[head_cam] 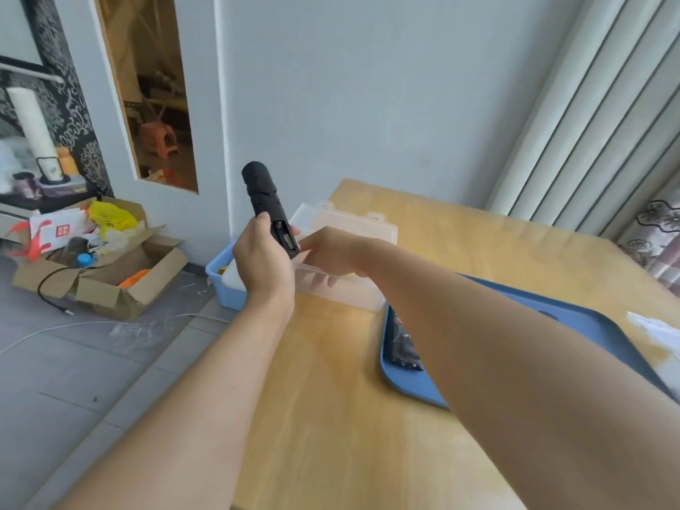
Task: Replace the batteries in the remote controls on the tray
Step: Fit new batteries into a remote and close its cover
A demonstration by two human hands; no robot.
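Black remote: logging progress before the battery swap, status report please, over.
Left grip wraps black plastic remote, battery bay open, spring showing. Right grip at its lower end, fingers hidden. Second dark remote on blue tray. Nothing blocking.

A white paper bag point(60, 226) in the cardboard box point(110, 277) on the floor bears a red square logo with white characters too small to read, and white marks on the dark remote point(404, 344) in the tray point(412, 384) stay illegible.
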